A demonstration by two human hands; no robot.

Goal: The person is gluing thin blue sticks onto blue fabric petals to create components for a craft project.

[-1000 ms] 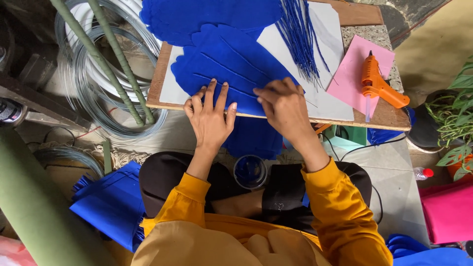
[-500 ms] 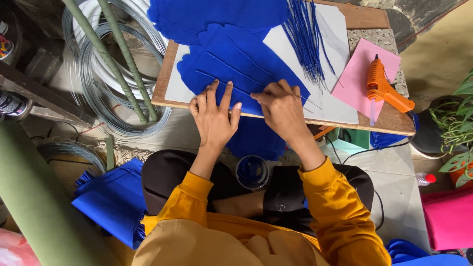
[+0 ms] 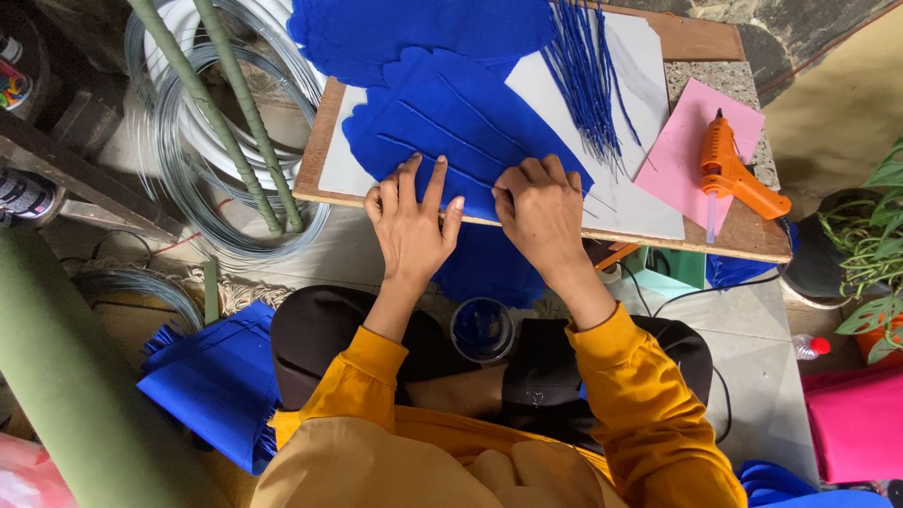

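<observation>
Left hand (image 3: 411, 223) lies flat, fingers spread wide and palm down, pressing on the near end of the blue leaf-shaped sheet (image 3: 451, 127). Nothing is gripped there; the fingertips simply rest on the blue surface, thumb angled out to the right. Right hand (image 3: 541, 212) sits just beside it, fingers curled narrow and knuckles up, tips tucked down onto the same sheet near its lower edge. Whether it pinches something under those curled fingers, I cannot tell.

The sheet lies on a white card (image 3: 621, 179) on top of a wooden board (image 3: 743, 235), its lower tip hanging off the board's near edge toward the person's lap. Thin raised ribs run along it. More blue sheets (image 3: 423, 28) lie at the far end of the board, and a bundle of thin blue strips (image 3: 583, 75) fans out over the white card. To the right, an orange glue gun (image 3: 734, 174) rests on a pink sheet (image 3: 691, 150).

Containers now: a small round tin (image 3: 482, 329) sits between the knees, its inside looks dark bluish, contents unclear. Left of the board, coils of grey wire (image 3: 188, 141) with two green-wrapped rods (image 3: 235, 113) laid across them. A stack of blue pieces (image 3: 221, 376) lies on the floor by the left knee.
</observation>
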